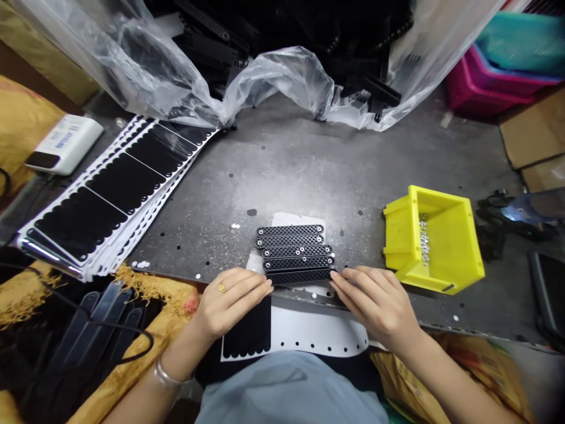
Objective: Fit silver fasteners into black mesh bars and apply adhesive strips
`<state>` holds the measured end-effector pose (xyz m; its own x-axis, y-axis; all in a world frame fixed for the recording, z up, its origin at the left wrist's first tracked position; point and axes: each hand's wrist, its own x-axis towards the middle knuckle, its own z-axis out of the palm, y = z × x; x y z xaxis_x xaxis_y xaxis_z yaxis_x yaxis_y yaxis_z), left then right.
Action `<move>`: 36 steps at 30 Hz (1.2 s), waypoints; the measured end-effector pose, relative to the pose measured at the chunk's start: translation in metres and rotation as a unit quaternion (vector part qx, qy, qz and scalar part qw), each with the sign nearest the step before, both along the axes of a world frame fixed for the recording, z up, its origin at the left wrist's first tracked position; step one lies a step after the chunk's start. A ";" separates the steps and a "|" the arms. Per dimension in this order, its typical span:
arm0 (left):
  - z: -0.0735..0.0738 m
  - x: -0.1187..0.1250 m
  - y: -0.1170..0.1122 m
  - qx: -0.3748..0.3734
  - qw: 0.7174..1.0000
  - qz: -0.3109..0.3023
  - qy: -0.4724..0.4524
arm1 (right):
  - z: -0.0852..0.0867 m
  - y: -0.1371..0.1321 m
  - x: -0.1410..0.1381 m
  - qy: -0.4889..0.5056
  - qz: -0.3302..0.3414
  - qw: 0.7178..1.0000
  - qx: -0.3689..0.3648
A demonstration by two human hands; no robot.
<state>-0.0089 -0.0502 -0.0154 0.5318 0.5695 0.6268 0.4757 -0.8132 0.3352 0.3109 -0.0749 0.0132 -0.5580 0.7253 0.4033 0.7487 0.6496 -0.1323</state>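
Note:
Several black plastic strips (293, 241) with a lattice pattern and small holes at their ends lie side by side near the table's front edge. The nearest strip (300, 276) sits between my two hands. At its left end are the closed fingertips of my left hand (233, 297), which wears a ring. My right hand (379, 300) pinches the right end with thumb and fingers. Small pale round bits (302, 249) rest on the middle strips. Beneath the row shows a pale sheet (282, 218). A white sheet with a black panel (318, 327) lies across my lap.
On the right stands a yellow bin (457, 259) with small shiny metal pieces (424, 238). Stacked black label sheets (128, 182) and a white device (73, 144) are at left. Clear plastic (282, 70) holds black parts behind. An open sack (154, 294) contains more strips.

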 end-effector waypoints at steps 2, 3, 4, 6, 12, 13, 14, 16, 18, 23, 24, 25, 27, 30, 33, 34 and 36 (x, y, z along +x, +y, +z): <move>-0.002 -0.002 0.002 0.003 1.000 -0.002 0.006 | 0.005 0.008 -0.004 0.064 -0.026 0.996 -0.055; -0.002 -0.002 0.003 0.006 1.000 -0.002 0.009 | 0.007 0.013 -0.008 0.097 -0.038 0.991 -0.080; -0.002 -0.003 0.004 0.009 1.000 -0.002 0.012 | 0.008 0.018 -0.013 0.125 -0.044 0.986 -0.098; -0.001 -0.002 0.005 0.019 1.000 -0.004 0.025 | 0.010 0.028 -0.025 0.145 -0.029 0.984 -0.103; 0.012 0.006 -0.003 0.030 0.994 0.064 0.081 | 0.006 0.045 -0.053 -0.006 0.109 0.994 -0.032; 0.014 0.009 -0.005 0.026 0.993 0.077 0.084 | 0.006 0.045 -0.054 -0.009 0.110 0.994 -0.021; 0.017 0.012 -0.007 0.020 0.992 0.087 0.085 | 0.005 0.045 -0.053 -0.006 0.107 0.994 -0.016; 0.021 0.016 -0.010 -0.001 0.991 0.105 0.086 | 0.005 0.046 -0.053 0.007 0.096 0.995 -0.033; 0.024 0.019 -0.011 -0.023 0.989 0.119 0.089 | 0.003 0.048 -0.053 0.029 0.085 0.994 -0.066; 0.023 0.017 -0.008 0.022 0.989 0.104 0.099 | 0.012 0.048 -0.046 0.117 0.053 0.988 -0.087; 0.024 0.016 -0.008 0.026 0.990 0.100 0.095 | 0.019 0.046 -0.038 0.129 0.034 0.988 -0.083; 0.024 0.015 -0.009 0.019 0.991 0.101 0.087 | 0.026 0.042 -0.026 0.136 0.007 0.988 -0.073; 0.023 0.010 -0.016 -0.025 0.992 0.116 0.044 | 0.042 0.032 0.006 0.129 -0.079 0.988 -0.036; 0.012 0.001 -0.044 -0.154 0.970 0.178 -0.059 | 0.054 0.022 0.063 0.083 -0.243 0.963 0.075; -0.018 -0.005 -0.080 -0.277 0.915 0.278 -0.100 | 0.042 0.025 0.104 0.028 -0.277 0.955 0.098; -0.030 -0.005 -0.089 -0.305 0.895 0.312 -0.095 | 0.035 0.028 0.112 0.013 -0.272 0.959 0.084; -0.051 -0.002 -0.098 -0.350 0.845 0.387 -0.119 | 0.021 0.034 0.119 -0.016 -0.254 0.965 0.059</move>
